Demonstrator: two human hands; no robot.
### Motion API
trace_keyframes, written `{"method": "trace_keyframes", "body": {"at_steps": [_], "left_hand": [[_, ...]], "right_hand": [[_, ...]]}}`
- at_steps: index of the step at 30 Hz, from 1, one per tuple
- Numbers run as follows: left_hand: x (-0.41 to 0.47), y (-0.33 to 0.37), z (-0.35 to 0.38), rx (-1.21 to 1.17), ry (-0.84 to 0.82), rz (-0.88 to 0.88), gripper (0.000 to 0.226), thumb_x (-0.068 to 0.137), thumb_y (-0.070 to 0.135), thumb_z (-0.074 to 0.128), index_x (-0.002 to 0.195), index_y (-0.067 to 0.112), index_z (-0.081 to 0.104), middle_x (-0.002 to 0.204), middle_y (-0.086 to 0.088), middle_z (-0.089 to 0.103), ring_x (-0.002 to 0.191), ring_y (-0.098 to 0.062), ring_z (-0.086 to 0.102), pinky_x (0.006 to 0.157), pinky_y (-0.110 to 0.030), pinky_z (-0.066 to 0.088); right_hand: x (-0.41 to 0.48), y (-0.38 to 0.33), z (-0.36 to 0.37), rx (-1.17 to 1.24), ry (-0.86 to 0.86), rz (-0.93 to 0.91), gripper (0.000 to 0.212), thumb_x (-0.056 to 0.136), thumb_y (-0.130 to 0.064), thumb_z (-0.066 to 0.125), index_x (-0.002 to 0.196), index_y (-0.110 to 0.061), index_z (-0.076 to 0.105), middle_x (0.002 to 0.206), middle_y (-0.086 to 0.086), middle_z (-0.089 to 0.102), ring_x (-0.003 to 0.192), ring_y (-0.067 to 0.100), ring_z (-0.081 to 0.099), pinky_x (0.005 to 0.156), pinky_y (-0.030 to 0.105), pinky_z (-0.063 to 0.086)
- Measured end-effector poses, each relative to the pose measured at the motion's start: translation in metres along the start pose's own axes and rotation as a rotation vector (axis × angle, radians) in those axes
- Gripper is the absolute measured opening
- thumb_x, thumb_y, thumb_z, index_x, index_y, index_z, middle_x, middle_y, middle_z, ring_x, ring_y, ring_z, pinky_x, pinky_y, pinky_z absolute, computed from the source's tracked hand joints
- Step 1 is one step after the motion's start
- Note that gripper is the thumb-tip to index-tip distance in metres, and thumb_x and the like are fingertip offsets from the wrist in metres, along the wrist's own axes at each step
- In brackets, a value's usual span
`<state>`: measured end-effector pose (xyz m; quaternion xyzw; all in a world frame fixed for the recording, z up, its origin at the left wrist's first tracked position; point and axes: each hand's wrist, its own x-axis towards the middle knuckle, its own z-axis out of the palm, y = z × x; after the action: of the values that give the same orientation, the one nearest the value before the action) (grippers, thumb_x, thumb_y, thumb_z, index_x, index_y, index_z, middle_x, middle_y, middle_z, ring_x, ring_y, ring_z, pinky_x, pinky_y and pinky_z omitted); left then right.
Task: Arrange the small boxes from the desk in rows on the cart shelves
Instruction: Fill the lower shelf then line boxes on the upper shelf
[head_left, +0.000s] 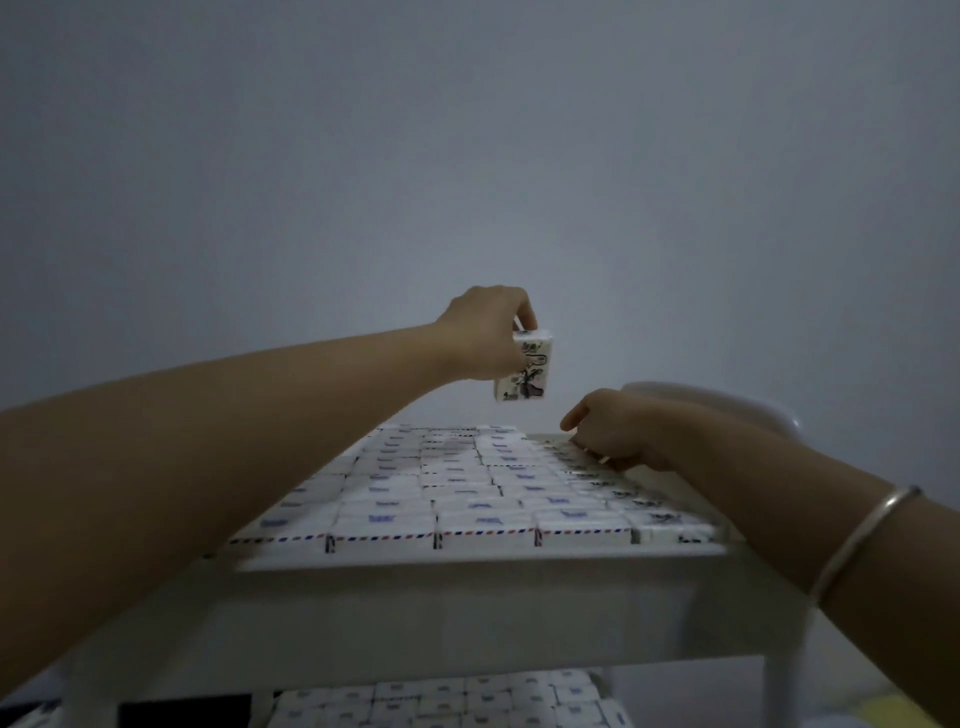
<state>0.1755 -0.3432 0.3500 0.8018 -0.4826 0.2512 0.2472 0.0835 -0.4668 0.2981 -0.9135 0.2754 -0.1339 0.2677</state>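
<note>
**Item: top shelf (467, 566) of cart, part-filled.**
- Rows of boxes (441, 483): packed edge to edge across the shelf, printed tops up, striped ends toward the viewer.
- Small box (524, 370): held upright in the air above the far end of the rows, touching none of them.
- Left hand (485, 332): fingers (525, 313) pinch the top of the small box.
- Right hand (615, 431): set down on the right-hand row, fingers bent into it. Cannot tell whether they grip a box or only press.
- Bangle (862, 540): on the right wrist.
- Lower shelf (441, 701): more boxes in rows.

**Step in hand (judged):** placing one more box at the far right of the top shelf.

**Next move (judged):** lower the box square into a gap by the right hand, in line with its row, without knocking its neighbours.
</note>
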Motion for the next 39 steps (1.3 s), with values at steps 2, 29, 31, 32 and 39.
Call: {"method": "trace_keyframes", "body": {"at_steps": [2,29,31,32,39], "left_hand": [[0.007,0.005,0.012,-0.009,-0.018,0.026,0.032,0.084,0.012,0.065,0.114,0.019,0.057,0.121,-0.003,0.061,0.107,-0.020,0.055,0.081,-0.030,0.049],[0.006,-0.015,0.030,-0.038,-0.405,-0.058,0.026,0.090,0.004,0.049,0.106,0.017,0.065,0.110,0.003,0.067,0.105,-0.017,0.063,0.093,-0.034,0.053],[-0.002,-0.018,0.024,0.017,-0.493,-0.069,0.038,0.088,-0.002,0.041,0.099,0.017,0.072,0.100,0.006,0.069,0.103,-0.013,0.065,0.097,-0.035,0.052],[-0.006,-0.018,0.021,0.034,-0.523,-0.074,0.043,0.088,-0.003,0.038,0.102,0.016,0.074,0.099,0.006,0.068,0.103,-0.012,0.065,0.098,-0.034,0.051],[-0.035,-0.001,-0.003,0.090,-0.415,-0.038,0.041,0.089,0.002,0.043,0.112,0.021,0.071,0.117,0.005,0.067,0.106,-0.013,0.060,0.098,-0.028,0.046]], "right_hand": [[0.000,0.000,0.000,0.047,0.019,0.036,0.030,0.099,-0.006,0.041,0.127,-0.008,0.053,0.102,0.009,0.059,0.076,0.015,0.057,0.057,0.024,0.052],[-0.008,0.000,-0.002,-0.089,-0.047,-0.070,0.052,0.095,0.004,0.037,0.138,-0.023,0.047,0.089,0.001,0.046,0.070,0.015,0.054,0.062,0.026,0.053],[-0.008,0.001,-0.003,-0.115,-0.059,-0.052,0.053,0.095,0.005,0.034,0.136,-0.024,0.050,0.088,0.001,0.047,0.075,0.017,0.056,0.080,0.031,0.057],[-0.007,0.001,-0.003,-0.128,-0.060,-0.048,0.054,0.095,0.005,0.033,0.135,-0.025,0.051,0.090,0.002,0.049,0.078,0.018,0.058,0.085,0.033,0.056],[-0.015,-0.007,-0.007,-0.214,0.125,-0.157,0.056,0.092,0.005,0.037,0.140,-0.022,0.046,0.138,0.008,0.051,0.108,0.027,0.057,0.080,0.032,0.054]]}}
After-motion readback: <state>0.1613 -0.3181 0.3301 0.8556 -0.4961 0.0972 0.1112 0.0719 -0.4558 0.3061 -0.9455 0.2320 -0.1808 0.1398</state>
